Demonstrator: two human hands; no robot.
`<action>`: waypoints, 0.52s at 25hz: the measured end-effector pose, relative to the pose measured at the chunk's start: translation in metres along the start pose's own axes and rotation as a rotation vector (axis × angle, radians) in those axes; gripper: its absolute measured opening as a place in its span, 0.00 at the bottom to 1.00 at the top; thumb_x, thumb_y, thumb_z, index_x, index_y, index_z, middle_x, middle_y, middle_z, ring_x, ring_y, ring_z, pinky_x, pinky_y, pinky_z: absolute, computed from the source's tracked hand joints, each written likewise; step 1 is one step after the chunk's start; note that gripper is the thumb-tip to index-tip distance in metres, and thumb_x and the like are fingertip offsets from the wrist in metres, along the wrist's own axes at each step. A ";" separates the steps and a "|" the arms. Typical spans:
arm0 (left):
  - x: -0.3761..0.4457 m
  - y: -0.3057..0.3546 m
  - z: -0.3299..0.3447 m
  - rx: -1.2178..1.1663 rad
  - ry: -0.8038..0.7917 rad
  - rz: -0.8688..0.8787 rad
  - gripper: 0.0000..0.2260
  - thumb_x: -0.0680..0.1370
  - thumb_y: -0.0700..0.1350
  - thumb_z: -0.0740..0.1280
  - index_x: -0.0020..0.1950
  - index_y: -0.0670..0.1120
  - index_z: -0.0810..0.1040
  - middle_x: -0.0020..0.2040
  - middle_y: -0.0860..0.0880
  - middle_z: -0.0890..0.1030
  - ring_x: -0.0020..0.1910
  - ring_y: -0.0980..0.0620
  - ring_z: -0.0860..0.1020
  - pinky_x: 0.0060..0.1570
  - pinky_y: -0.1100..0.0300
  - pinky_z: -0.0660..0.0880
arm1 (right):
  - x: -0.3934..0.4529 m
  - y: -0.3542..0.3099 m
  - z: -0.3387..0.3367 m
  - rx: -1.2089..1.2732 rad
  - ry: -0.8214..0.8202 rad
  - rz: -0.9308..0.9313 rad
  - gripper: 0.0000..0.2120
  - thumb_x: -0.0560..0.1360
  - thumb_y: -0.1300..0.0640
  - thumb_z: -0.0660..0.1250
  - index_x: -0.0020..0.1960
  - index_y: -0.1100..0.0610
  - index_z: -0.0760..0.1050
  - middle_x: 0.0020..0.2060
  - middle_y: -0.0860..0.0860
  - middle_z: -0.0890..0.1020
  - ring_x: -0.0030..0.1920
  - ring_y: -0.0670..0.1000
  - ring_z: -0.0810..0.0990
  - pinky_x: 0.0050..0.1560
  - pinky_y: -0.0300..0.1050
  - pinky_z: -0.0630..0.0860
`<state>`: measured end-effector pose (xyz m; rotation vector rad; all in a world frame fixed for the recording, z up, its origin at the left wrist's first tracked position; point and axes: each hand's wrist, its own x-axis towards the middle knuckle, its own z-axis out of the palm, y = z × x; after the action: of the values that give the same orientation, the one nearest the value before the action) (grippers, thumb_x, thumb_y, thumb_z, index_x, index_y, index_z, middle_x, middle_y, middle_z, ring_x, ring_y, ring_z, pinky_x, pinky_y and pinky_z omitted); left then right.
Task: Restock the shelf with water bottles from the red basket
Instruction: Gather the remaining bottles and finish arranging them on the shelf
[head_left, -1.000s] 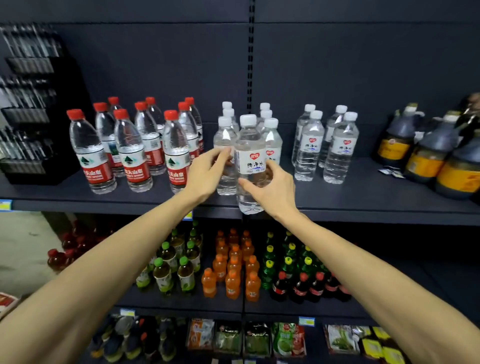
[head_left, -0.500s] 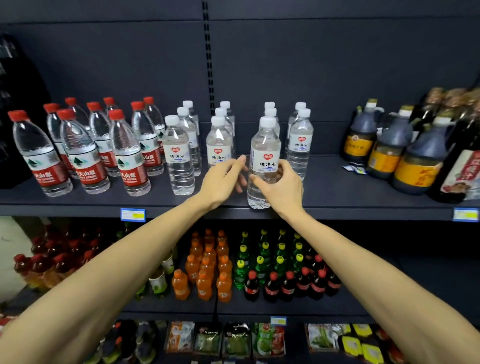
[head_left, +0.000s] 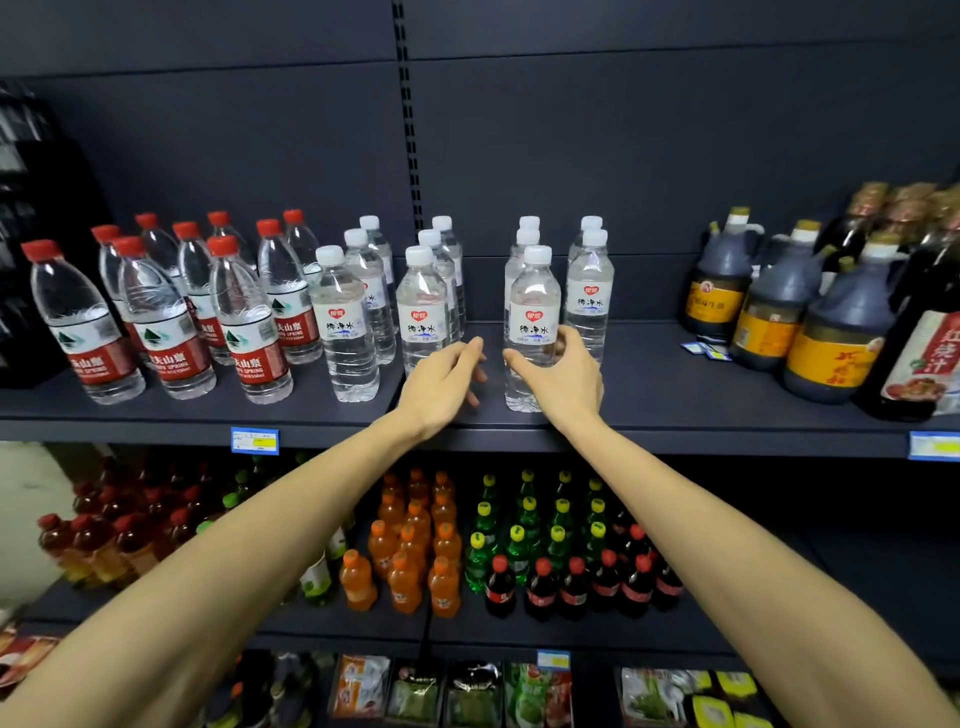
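Observation:
A white-capped water bottle stands upright at the front of the dark shelf. My right hand is wrapped around its lower half. My left hand hovers just left of it with fingers apart, holding nothing, in front of another white-capped bottle. More white-capped bottles stand in rows behind, and a further row stands to the left. The red basket is out of view.
Red-capped water bottles fill the shelf's left part. Dark sauce jugs crowd the right end. A bare strip of shelf lies between the white-capped bottles and the jugs. Small soda bottles line the shelf below.
The bottle came down from the air onto the shelf front and moved right of the gap. My left hand let go of it; my right hand stays on it.

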<state>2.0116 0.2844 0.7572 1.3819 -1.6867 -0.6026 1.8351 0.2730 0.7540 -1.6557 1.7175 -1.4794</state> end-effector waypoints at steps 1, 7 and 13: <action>0.001 0.000 -0.001 0.008 0.005 -0.001 0.19 0.83 0.64 0.55 0.49 0.54 0.79 0.44 0.53 0.85 0.34 0.47 0.84 0.43 0.46 0.78 | 0.001 0.001 0.000 -0.005 -0.004 0.001 0.34 0.66 0.32 0.75 0.65 0.47 0.73 0.57 0.42 0.83 0.58 0.47 0.81 0.58 0.49 0.77; 0.004 -0.007 -0.002 0.054 0.034 -0.016 0.22 0.82 0.66 0.53 0.49 0.54 0.80 0.42 0.56 0.86 0.34 0.51 0.84 0.50 0.46 0.79 | 0.007 0.003 0.003 -0.015 -0.022 -0.023 0.35 0.67 0.34 0.75 0.68 0.49 0.73 0.59 0.44 0.83 0.61 0.49 0.81 0.59 0.49 0.76; 0.004 -0.010 -0.003 0.048 0.058 -0.002 0.23 0.81 0.67 0.52 0.48 0.54 0.80 0.40 0.57 0.86 0.33 0.52 0.84 0.53 0.43 0.79 | 0.006 0.002 0.008 -0.014 -0.047 -0.035 0.35 0.68 0.33 0.75 0.68 0.48 0.73 0.60 0.43 0.83 0.62 0.48 0.80 0.60 0.48 0.74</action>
<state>2.0197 0.2785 0.7524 1.4224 -1.6635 -0.5212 1.8384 0.2639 0.7516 -1.7224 1.6860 -1.4361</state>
